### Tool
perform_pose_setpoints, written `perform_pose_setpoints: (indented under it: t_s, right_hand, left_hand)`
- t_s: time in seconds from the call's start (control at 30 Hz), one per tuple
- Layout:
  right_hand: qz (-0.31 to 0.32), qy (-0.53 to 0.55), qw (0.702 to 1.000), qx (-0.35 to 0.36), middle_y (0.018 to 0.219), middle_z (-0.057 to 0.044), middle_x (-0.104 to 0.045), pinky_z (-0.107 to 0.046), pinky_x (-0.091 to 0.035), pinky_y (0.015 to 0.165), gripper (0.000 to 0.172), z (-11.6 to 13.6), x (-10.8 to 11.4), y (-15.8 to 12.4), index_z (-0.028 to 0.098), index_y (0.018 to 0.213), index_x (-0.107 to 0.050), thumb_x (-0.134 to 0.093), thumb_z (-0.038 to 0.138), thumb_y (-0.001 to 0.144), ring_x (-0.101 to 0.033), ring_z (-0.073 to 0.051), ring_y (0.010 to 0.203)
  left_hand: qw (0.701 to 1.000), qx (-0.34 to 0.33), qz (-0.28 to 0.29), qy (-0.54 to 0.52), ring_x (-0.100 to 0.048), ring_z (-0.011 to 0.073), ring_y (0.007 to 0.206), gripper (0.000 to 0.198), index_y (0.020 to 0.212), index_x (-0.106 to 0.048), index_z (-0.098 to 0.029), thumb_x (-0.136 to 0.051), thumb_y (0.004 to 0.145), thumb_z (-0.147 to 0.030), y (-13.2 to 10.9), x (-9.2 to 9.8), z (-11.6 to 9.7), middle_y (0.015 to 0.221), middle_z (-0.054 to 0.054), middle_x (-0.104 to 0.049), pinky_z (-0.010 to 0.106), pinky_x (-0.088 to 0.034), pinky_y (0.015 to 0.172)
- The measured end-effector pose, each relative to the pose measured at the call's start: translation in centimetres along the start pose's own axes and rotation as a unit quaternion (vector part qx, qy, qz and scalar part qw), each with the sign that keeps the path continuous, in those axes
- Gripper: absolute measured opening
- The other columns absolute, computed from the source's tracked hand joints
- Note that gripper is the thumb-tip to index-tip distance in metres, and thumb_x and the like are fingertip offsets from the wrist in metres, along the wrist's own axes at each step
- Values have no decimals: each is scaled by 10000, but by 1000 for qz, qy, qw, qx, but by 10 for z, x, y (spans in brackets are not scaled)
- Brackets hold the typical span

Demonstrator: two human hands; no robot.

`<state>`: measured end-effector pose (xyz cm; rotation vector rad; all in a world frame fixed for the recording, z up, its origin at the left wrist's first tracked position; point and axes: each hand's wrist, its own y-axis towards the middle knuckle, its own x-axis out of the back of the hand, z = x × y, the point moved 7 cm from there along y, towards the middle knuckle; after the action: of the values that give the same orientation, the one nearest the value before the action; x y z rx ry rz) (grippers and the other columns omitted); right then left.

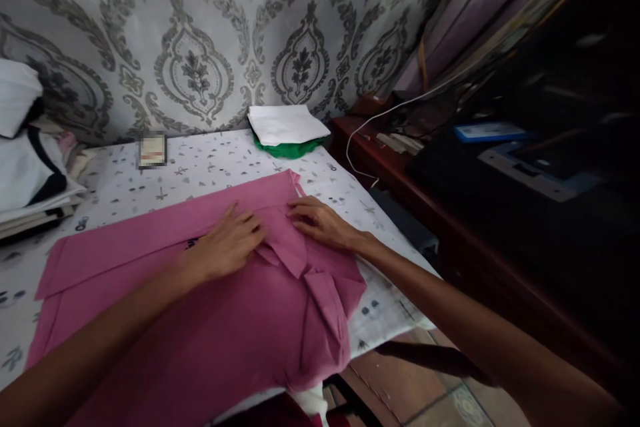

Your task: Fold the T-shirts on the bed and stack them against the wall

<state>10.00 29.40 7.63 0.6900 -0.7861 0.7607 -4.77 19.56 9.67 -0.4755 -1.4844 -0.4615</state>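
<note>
A pink shirt (210,333) with a collar lies on the table, its far side folded over in a long straight strip. My left hand (233,240) rests on this folded part near the collar, fingers spread and slightly blurred. Close by, my right hand (317,220) is at the collar end, its fingers bent and closed on the pink cloth. Some dark lettering shows beside my left wrist, partly covered by it. Loose creased fabric bunches below my right hand, and the shirt's near part hangs toward the table's front edge.
The table has a white patterned cover (200,173). Folded white cloth (287,123) lies over green cloth (287,149) at the back. Folded garments (30,173) are piled at the left, near a small blurred-out box (152,150). A dark desk (425,213) with a white cable stands at right.
</note>
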Motion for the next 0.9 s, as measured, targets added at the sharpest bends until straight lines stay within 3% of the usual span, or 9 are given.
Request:
perform_pose_setpoints:
  t_s: [0.07, 0.17, 0.27, 0.33, 0.43, 0.5, 0.6, 0.73, 0.9]
  right_hand:
    - [0, 4, 1000, 4, 1383, -125, -613, -503, -450, 1104, 271, -2, -3, -9, 211, 1187, -689, -581, 292, 951, -537, -254, 1328]
    - [-6, 14, 1000, 0, 1417, -110, -589, -514, -443, 1119, 283, -6, -5, -14, 236, 1220, -671, -570, 264, 958, -515, -235, 1359]
    - [-17, 10, 1000, -4, 1421, -104, -590, -510, -450, 1118, 276, -6, -3, -17, 239, 1199, -685, -550, 230, 958, -519, -231, 1360]
    - [-37, 4, 999, -10, 1410, -113, -599, -508, -460, 1110, 272, -4, 1, -21, 229, 1174, -700, -526, 219, 965, -540, -235, 1342]
    - [-63, 5, 998, -11, 1380, -99, -622, -511, -478, 1093, 268, 1, 8, -28, 246, 1139, -719, -518, 213, 965, -569, -236, 1307]
    - [-65, 10, 998, 1, 1369, -90, -631, -516, -479, 1091, 261, 7, 9, -31, 259, 1136, -722, -526, 224, 966, -563, -235, 1311]
    - [-42, 13, 999, 25, 1340, -96, -651, -522, -468, 1102, 250, 13, 2, -32, 249, 1145, -717, -536, 248, 972, -545, -231, 1331]
    - [-11, 3, 999, 33, 1344, -144, -642, -534, -463, 1099, 271, 13, -7, -33, 195, 1178, -703, -541, 240, 966, -542, -248, 1336]
    - [6, 0, 999, 31, 1395, -133, -606, -531, -437, 1121, 289, 16, -2, -41, 214, 1208, -692, -552, 233, 956, -502, -255, 1374]
  left_hand:
    - [1000, 14, -12, 24, -619, 257, 1009, 279, 1058, -647, -183, -480, 881, -47, -16, 1, 1, 999, 94, -666, 567, -354, 1106]
    - [999, 30, 3, 25, -639, 238, 947, 238, 1016, -645, -190, -461, 916, -77, -44, -5, -2, 1017, 100, -680, 417, -489, 920]
    - [999, 43, 7, 9, -653, 214, 869, 228, 949, -647, -203, -423, 981, -171, -67, -8, -5, 990, 85, -688, 337, -510, 762]
    - [998, 59, -23, 11, -654, 224, 912, 254, 972, -653, -198, -402, 1003, -219, -74, -4, -4, 1012, 97, -685, 343, -519, 784]
    - [994, 84, -63, 27, -605, 278, 1115, 322, 1214, -620, -178, -415, 966, -162, -71, 2, 4, 1216, 154, -640, 424, -504, 940]
    - [994, 83, -54, 42, -532, 310, 1257, 487, 1354, -552, -179, -447, 892, -64, -63, 0, 10, 1364, 178, -573, 488, -443, 1041]
    - [995, 59, -32, 75, -415, 331, 1399, 620, 1387, -538, -215, -483, 814, 18, -52, -7, 17, 1483, 163, -497, 544, -349, 1121]
    - [995, 28, -29, 89, -548, 286, 1253, 416, 1224, -636, -227, -460, 895, -42, -52, -10, 17, 1295, 135, -630, 482, -425, 1046]
    - [996, 62, -59, 25, -630, 256, 1059, 323, 1104, -677, -204, -411, 943, -115, -71, -5, 22, 1144, 125, -682, 411, -497, 926]
